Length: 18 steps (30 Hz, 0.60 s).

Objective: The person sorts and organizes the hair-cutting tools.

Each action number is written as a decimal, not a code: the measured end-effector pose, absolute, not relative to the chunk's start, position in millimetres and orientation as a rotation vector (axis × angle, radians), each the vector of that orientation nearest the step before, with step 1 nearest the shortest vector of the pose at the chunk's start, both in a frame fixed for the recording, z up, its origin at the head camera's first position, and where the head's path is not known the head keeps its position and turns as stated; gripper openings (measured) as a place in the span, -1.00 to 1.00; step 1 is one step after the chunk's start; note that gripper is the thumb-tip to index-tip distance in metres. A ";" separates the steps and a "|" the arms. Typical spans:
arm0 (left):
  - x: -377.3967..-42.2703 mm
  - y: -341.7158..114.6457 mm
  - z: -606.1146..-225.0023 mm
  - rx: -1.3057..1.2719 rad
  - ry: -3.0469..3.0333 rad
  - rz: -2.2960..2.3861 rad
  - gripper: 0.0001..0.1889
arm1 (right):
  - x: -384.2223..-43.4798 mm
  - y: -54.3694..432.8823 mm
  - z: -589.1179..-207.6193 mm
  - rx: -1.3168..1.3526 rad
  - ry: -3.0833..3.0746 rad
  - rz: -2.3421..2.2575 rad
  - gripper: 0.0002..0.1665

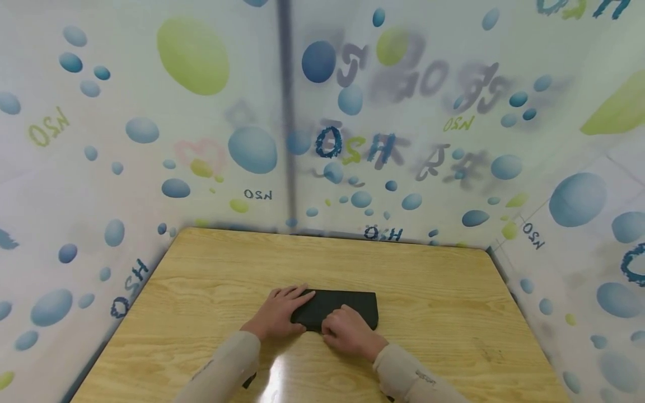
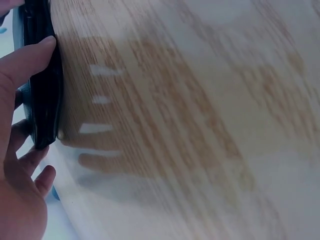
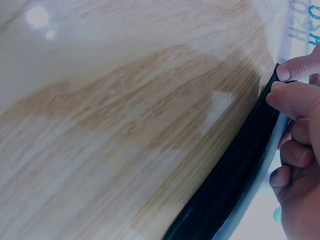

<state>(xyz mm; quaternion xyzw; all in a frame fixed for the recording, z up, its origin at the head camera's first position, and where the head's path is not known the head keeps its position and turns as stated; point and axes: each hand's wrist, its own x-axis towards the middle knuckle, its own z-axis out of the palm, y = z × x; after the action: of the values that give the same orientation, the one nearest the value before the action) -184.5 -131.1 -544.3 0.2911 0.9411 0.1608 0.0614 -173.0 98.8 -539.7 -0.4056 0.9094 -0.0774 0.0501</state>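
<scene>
A flat, black, oblong case (image 1: 360, 302) lies on the wooden table (image 1: 428, 291) in the head view. My left hand (image 1: 279, 314) holds its left end, fingers spread over the top and thumb at the near edge. In the left wrist view that thumb presses the side of the case (image 2: 46, 100). My right hand (image 1: 347, 331) is curled at the middle of the near edge. Its thumb and forefinger pinch at that edge in the right wrist view, close to the left thumb (image 3: 296, 68). Whatever small part sits between the pinching fingertips is hidden.
A pale curtain (image 1: 242, 84) printed with blue and green ovals and lettering surrounds the table's back and sides. Light glares off the tabletop near the left forearm. Both forearms, in light sleeves (image 1: 229, 361), reach in from the near edge.
</scene>
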 end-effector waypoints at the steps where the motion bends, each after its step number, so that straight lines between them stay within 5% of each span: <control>1: -184.3 -131.3 -543.6 0.881 2.848 0.487 -0.18 | -173.4 97.6 -540.9 -1.234 2.769 -0.236 -0.79; 18: -178.1 -131.2 -548.4 0.837 2.924 0.412 -0.21 | -171.4 92.4 -538.4 -1.123 2.804 -0.300 -0.87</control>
<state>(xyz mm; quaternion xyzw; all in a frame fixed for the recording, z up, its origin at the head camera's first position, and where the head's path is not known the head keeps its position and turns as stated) -178.1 -131.2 -548.4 0.2726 0.9521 0.1341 0.0364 -171.4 92.4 -538.4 -0.3695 0.9225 -0.0986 0.0529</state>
